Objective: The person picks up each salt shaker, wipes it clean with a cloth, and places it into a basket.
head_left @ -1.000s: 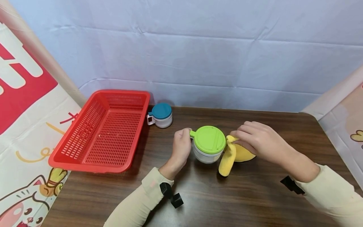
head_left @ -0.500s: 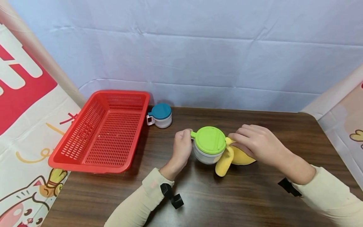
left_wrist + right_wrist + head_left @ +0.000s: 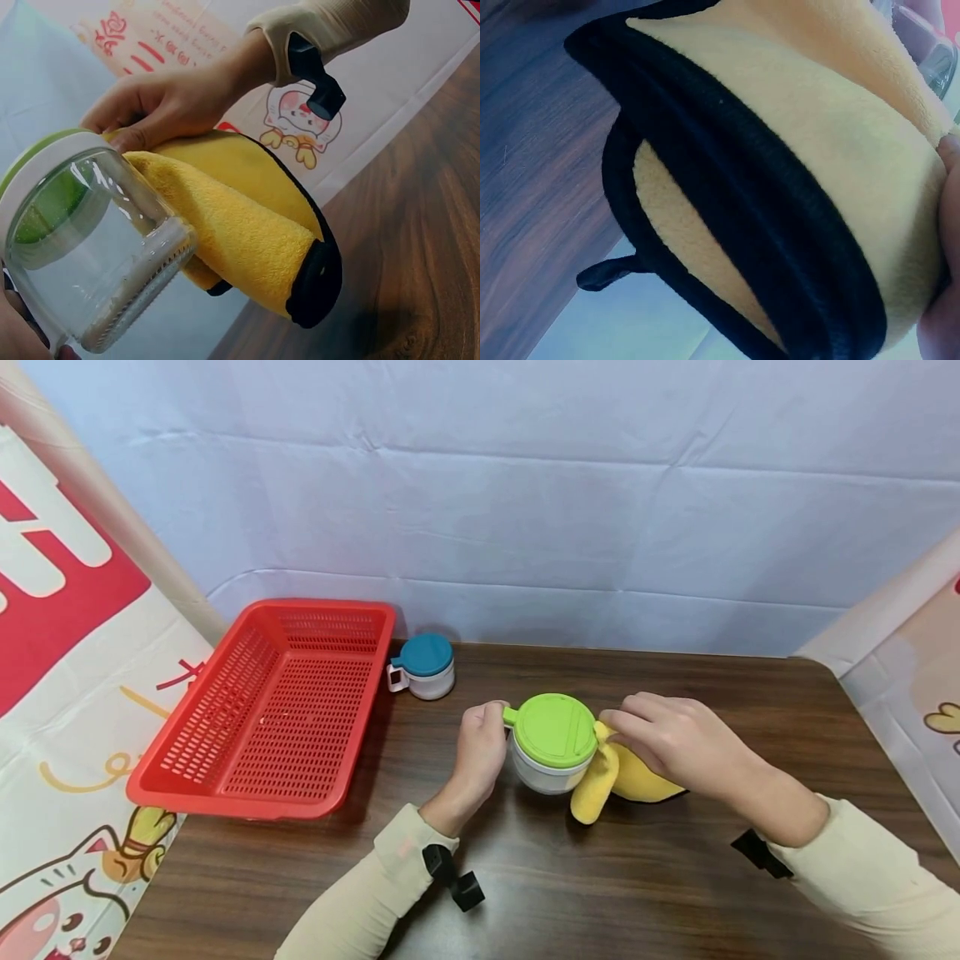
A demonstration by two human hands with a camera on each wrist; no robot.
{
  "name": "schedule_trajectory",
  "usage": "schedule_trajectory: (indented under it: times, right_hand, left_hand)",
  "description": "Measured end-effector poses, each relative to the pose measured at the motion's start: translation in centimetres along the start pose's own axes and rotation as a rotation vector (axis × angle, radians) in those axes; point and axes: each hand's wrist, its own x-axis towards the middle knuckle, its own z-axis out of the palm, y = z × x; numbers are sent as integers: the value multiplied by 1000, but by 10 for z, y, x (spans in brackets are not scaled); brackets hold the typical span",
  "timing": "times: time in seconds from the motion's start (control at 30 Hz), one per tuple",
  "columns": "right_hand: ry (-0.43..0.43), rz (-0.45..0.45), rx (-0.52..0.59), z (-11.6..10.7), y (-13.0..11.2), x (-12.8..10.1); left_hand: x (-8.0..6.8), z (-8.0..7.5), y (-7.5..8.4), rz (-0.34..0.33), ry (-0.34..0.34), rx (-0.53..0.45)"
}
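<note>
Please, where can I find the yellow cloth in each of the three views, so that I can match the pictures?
Head: the yellow cloth lies right of centre, under the right hand.
Left wrist: it fills the middle, hanging against the jar, with the right hand above it.
Right wrist: it fills most of the picture, black edging across it.
Shared landmark: the green-lidded jar beside the cloth; in the right wrist view only a sliver at the top right.
</note>
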Motion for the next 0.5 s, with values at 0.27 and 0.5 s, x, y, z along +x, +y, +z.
schedule_trajectory:
  times: [0.27,0.5]
  right_hand:
    - [14,-20,-24,0,1,2]
    - [-1,-8,-39,-1,2,2]
  left_hand:
    - [0,1,1,0,8,-2]
    - [-1,0,2,-3,-10,13]
